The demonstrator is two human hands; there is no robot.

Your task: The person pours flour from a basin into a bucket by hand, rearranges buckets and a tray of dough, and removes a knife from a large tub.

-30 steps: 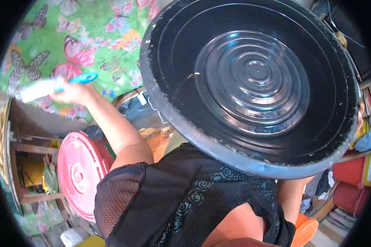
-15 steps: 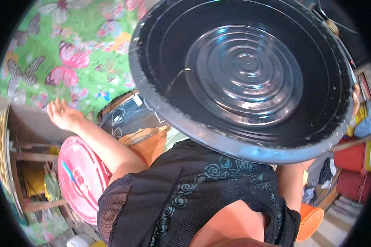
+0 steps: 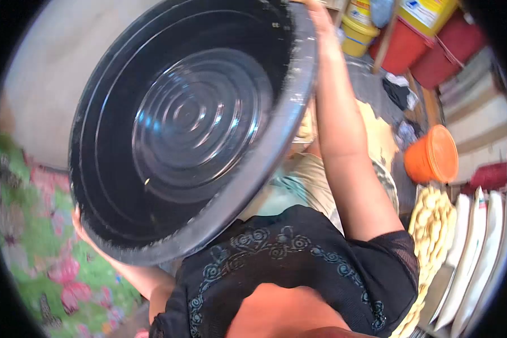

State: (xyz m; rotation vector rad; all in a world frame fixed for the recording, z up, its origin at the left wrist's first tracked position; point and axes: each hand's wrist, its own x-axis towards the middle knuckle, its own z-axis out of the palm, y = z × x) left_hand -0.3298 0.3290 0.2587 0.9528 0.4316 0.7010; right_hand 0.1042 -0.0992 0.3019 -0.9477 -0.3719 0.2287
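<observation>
A large black plastic basin (image 3: pixel 186 236) is tilted up in front of my chest, its ringed inside facing me. My left hand (image 3: pixel 80 226) grips the rim at the lower left; only part of it shows, the other fingers being behind the wall. At the upper right of the rim is my right hand (image 3: pixel 316 14), closed on the edge at the end of a raised forearm, its fingers mostly hidden. A small pale fleck sticks to the inner wall, low on the left.
An orange bucket (image 3: pixel 432 155) stands to the right. Beyond it are red buckets (image 3: pixel 400 48) and a yellow bucket (image 3: pixel 357 35). Pale rounded pieces (image 3: pixel 434 219) lie heaped beside white filled bags (image 3: pixel 467 259). Green floral sheeting (image 3: pixel 50 248) spreads at the left.
My left hand, earlier spread apart from the basin, now holds its rim. The basin has moved left in view and tilted. My view has turned right, bringing the orange bucket and white bags in.
</observation>
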